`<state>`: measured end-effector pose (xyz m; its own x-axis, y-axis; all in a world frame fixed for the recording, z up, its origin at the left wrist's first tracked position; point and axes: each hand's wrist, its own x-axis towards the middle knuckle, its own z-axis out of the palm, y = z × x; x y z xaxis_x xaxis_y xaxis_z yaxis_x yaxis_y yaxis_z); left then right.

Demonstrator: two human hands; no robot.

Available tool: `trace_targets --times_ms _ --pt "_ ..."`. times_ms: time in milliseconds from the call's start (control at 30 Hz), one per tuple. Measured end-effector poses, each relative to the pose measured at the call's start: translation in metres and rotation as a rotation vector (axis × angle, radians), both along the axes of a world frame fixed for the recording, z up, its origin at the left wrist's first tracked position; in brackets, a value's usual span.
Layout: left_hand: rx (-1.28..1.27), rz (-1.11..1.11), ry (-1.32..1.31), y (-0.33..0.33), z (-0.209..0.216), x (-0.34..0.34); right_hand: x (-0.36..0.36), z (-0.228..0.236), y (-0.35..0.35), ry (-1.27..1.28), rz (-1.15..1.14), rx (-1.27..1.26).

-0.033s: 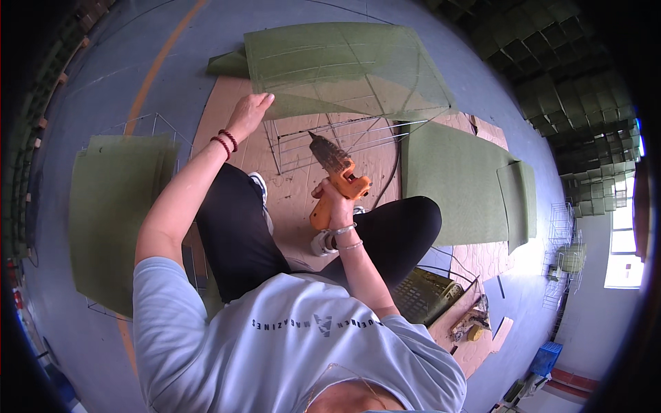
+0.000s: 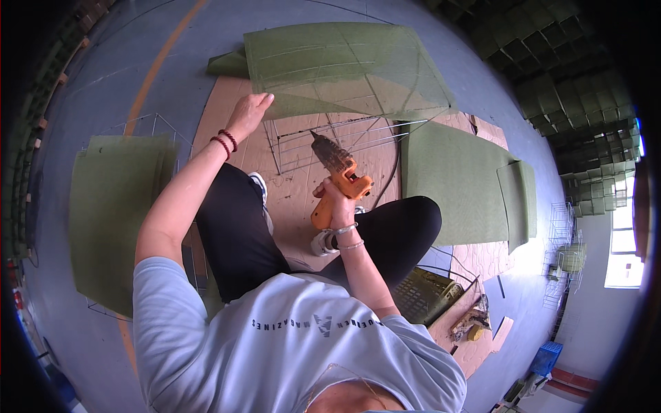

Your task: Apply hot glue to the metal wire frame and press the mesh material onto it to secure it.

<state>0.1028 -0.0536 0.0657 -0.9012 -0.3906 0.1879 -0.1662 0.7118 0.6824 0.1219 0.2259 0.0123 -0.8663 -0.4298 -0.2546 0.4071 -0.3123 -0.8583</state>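
Between the fingers of my left hand (image 2: 249, 115) is the near left corner of a green mesh sheet (image 2: 313, 55), held in a pinch. The sheet is draped over a metal wire frame (image 2: 296, 164), whose bars show below its near edge and faintly through the mesh. My right hand (image 2: 339, 206) is wrapped around the handle of an orange glue gun (image 2: 357, 184). Its dirty, dark-crusted nozzle end points up and left, just short of the wire bars. I cannot make out whether the tip touches them.
Flattened cardboard (image 2: 227, 103) lies under the work. More green mesh sheets (image 2: 454, 186) are at right, and a stack (image 2: 110, 213) is at left. A dark cable (image 2: 394, 172) curves beside the frame. A perforated crate (image 2: 427, 292) stands near my right knee; stacked green boxes (image 2: 551, 76) line the far right.
The glue gun has shifted very slightly to the right in my right hand. My left hand and the mesh sheet look unmoved.
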Motion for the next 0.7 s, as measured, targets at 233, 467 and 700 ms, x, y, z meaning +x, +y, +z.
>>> trace_targets --times_ms 233,467,700 --pt "-0.006 -0.007 0.011 0.003 0.001 -0.001 -0.006 -0.004 0.0 -0.022 0.011 -0.035" --pt "0.003 -0.014 0.005 -0.002 -0.003 -0.001 -0.003 0.003 0.002 -0.007 0.032 -0.029" --pt "-0.005 -0.028 -0.014 0.002 0.002 0.0 -0.062 0.074 0.069 0.238 -0.314 -0.011"
